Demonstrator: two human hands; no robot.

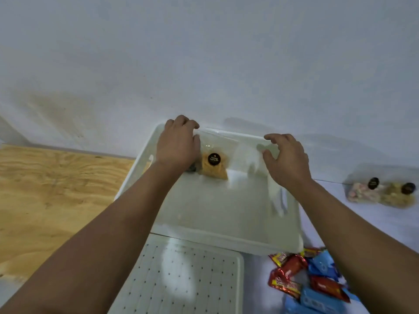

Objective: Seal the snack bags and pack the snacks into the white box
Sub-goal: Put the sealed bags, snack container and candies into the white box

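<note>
White wall behind, box (226, 214) on table. Left hand (178, 143) pinches bag (214, 164) inside box; right hand (286, 158) spread, holding nothing

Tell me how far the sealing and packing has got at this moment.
Early. One clear snack bag is in the white box; the left hand pinches its top edge, the right hand hovers open beside it. Two clear bags and the wrapped snacks are unpacked on the table; the lid lies off.

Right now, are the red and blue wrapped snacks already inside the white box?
No, the wrapped snacks lie in a pile on the table outside the white box, by its near right corner.
</note>
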